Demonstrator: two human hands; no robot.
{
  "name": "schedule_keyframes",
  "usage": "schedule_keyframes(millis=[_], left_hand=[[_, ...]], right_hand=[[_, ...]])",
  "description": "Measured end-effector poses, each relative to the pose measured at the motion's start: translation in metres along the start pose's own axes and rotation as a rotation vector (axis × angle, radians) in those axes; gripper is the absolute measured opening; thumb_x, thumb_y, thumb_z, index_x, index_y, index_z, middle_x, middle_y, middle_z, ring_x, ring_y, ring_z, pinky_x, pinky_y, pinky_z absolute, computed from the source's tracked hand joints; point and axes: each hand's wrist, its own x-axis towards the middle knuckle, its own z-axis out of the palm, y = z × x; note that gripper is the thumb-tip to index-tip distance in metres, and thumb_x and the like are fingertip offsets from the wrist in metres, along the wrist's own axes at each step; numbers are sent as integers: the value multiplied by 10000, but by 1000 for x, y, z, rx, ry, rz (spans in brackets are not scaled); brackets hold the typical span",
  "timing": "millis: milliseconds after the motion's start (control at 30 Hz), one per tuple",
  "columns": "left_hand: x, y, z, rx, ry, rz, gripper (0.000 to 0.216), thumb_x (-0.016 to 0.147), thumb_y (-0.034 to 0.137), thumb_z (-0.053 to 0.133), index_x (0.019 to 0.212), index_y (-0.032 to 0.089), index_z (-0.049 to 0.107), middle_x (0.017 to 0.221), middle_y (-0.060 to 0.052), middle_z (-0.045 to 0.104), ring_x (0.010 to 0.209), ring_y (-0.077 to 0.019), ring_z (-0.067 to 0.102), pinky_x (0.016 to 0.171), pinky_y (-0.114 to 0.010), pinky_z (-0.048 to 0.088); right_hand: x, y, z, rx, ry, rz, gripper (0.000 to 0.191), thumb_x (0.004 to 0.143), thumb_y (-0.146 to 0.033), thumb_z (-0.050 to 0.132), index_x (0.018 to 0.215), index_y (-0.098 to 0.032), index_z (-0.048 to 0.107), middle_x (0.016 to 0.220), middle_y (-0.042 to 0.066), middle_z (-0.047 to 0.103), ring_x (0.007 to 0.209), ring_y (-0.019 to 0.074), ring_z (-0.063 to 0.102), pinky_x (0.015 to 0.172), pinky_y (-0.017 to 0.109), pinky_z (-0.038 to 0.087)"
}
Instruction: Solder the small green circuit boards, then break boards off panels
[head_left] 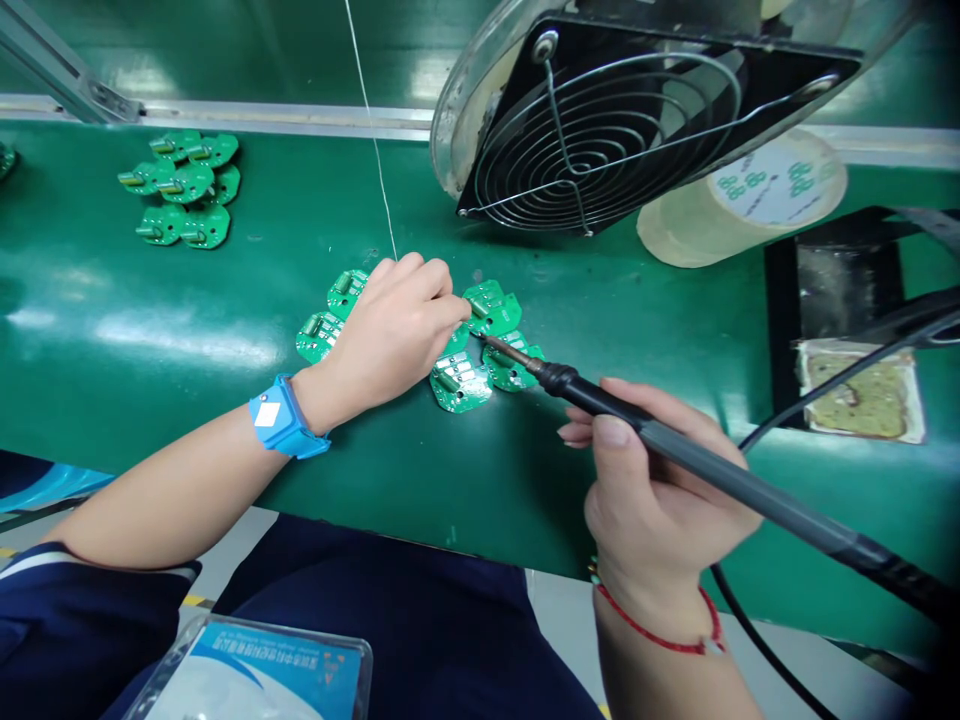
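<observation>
At the frame's centre, the left hand (401, 325) has its fingers closed, seemingly on the thin wire (369, 110) descending from the top. Beneath it, circuit boards (461, 384) lie grouped on the counter (187, 350), probably for short reach. The right hand (660, 505), at lower right, grips the soldering iron (750, 490) like a pen, likely for fine control.

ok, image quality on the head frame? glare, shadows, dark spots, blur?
Head view: whitish glare on the green table, left side; same view, lower-right corner goes dark, obscuring the rear of the soldering iron; head view, soft shadow on the table beside the right hand; head view, no obvious motion blur on either hand.
</observation>
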Motion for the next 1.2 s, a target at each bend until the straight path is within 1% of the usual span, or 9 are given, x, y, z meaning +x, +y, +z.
schedule_keyframes(millis=[167, 333, 600, 800, 933, 1033, 1100, 1167, 1200], left_hand=[[0, 1, 0, 5, -7, 35, 266, 952, 167, 422, 859, 178, 672, 803, -52, 560, 776, -188, 500, 681, -344, 357], [-1, -1, 2, 12, 19, 51, 304, 945, 113, 376, 914, 179, 672, 815, -54, 573, 774, -185, 500, 680, -343, 363], [-1, 1, 7, 21, -21, 78, 327, 976, 163, 335, 910, 169, 655, 811, -58, 561, 788, -191, 493, 705, -353, 370], [0, 7, 7, 20, -99, 56, 337, 981, 169, 317, 911, 175, 648, 854, -70, 574, 824, -204, 505, 729, -362, 368], [1, 6, 7, 21, -77, 65, 324, 972, 159, 334, 919, 182, 653, 850, -73, 588, 820, -204, 522, 722, -363, 391], [0, 2, 1, 14, -17, 70, 316, 964, 143, 351, 925, 185, 662, 825, -65, 590, 770, -184, 530, 674, -334, 409], [-1, 0, -6, -57, 9, 57, 308, 956, 127, 356, 949, 177, 660, 838, -64, 588, 747, -164, 539, 635, -302, 417], [-4, -1, -16, -169, -15, 54, 291, 942, 111, 366, 966, 164, 650, 869, -65, 586, 755, -144, 556, 623, -271, 427], [-6, 0, -20, -217, -58, 61, 271, 934, 113, 380, 965, 162, 646, 885, -62, 585, 762, -137, 564, 622, -259, 429]], right_hand=[[-1, 0, 0, 1, 15, -9, 263, 774, -141, 713, 1025, -222, 726, 813, 16, 721, 568, 120, 653, 511, 243, 550], [0, 1, 0, -18, 22, -14, 278, 783, -150, 707, 1048, -233, 717, 818, 11, 720, 569, 122, 653, 500, 243, 549], [-1, 3, -3, -70, -55, 18, 277, 811, -186, 681, 1078, -257, 697, 851, 6, 712, 585, 150, 653, 531, 308, 561], [0, 3, -3, -41, -54, 5, 295, 798, -152, 693, 1080, -236, 703, 857, 20, 716, 585, 142, 649, 545, 290, 562], [0, 3, -2, -36, -29, 0, 287, 797, -169, 700, 1079, -227, 703, 855, 24, 719, 585, 140, 652, 525, 281, 559], [-1, 2, -2, -14, 18, -13, 280, 803, -182, 698, 1076, -244, 703, 850, 13, 718, 576, 124, 648, 518, 262, 562], [-1, 2, -2, -5, 48, -12, 273, 803, -184, 698, 1068, -249, 707, 844, 9, 714, 578, 119, 650, 521, 254, 560], [-1, 2, -2, -14, 62, -9, 267, 806, -194, 697, 1066, -251, 706, 844, 9, 715, 578, 123, 651, 524, 259, 561], [-1, 2, -2, -22, 68, -8, 264, 808, -201, 695, 1068, -251, 705, 846, 9, 716, 576, 125, 651, 525, 263, 561]])
